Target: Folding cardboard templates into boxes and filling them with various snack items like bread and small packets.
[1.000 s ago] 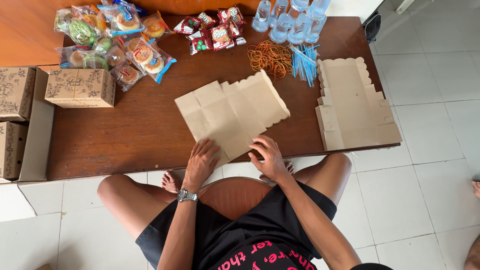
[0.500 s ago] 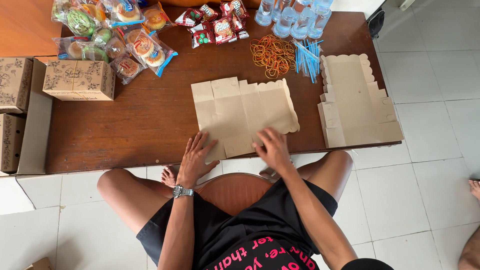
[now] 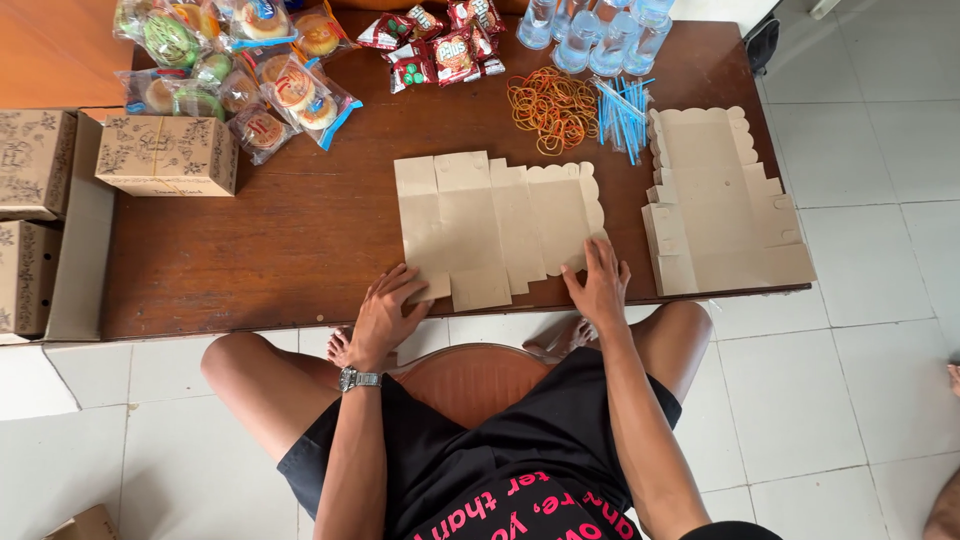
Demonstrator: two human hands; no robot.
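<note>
A flat, unfolded brown cardboard box blank (image 3: pixel 497 225) with a scalloped edge lies square on the dark wooden table (image 3: pixel 290 250), near its front edge. My left hand (image 3: pixel 385 315), with a wristwatch, rests with fingers spread on the blank's lower left corner. At the blank's lower right edge my right hand (image 3: pixel 599 285) presses down flat, fingers apart. Neither hand grips anything.
A stack of more box blanks (image 3: pixel 720 205) lies at the right. Rubber bands (image 3: pixel 548 105), blue straws (image 3: pixel 620 115), water cups (image 3: pixel 600 30), packed snacks (image 3: pixel 440 45) and bagged pastries (image 3: pixel 240 70) line the far edge. Folded printed boxes (image 3: pixel 165 155) stand left.
The blank was turned from a tilted position to lie square with the table edge. Both hands followed it and now rest on its near corners.
</note>
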